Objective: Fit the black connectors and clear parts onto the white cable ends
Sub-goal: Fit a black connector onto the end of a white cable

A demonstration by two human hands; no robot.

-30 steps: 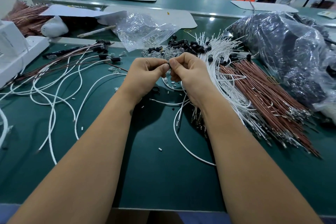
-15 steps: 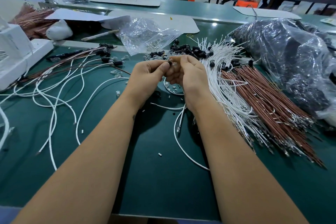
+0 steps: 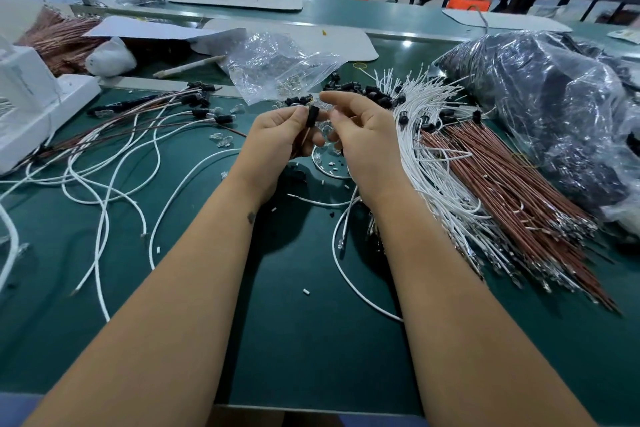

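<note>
**Desk:** What do the hands show, at the green bench (image 3: pixel 304 340)?

**Photographer:** A worker's two bare forearms reach in over the mat. The left hand (image 3: pixel 280 139) pinches a black connector (image 3: pixel 312 115) between thumb and fingertips, held upright above the bench, with a thin wire hanging from its lower end down past the palm. The right hand (image 3: pixel 363 135) sits just beside it, fingers loosely curled, index finger stretched toward the connector. Whether that hand grips anything cannot be told; something clear shows between the two hands, too blurred to name.

**Desk:** And the rest of the parts?

**Photographer:** Loose black connectors (image 3: pixel 363 92) lie in a heap just beyond the hands, some scattered onto a thick sheaf of white cables (image 3: pixel 436 163) fanned out to the right. A bundle of brown wires (image 3: pixel 512 184) lies against that sheaf, on its far right side. One white cable (image 3: pixel 349 274) curves across the mat under the right forearm. Small clear parts (image 3: pixel 221 140) sit on the mat left of the hands, and a clear bag (image 3: pixel 277 69) holding more lies behind the heap.

**Desk:** Left side and background?

**Photographer:** Loose white and brown leads (image 3: pixel 114 156), several capped in black, trail across the left of the bench toward a white machine (image 3: pixel 31 107). A large dark plastic bag (image 3: pixel 547 107) fills the right. A person stands at a far table.
</note>
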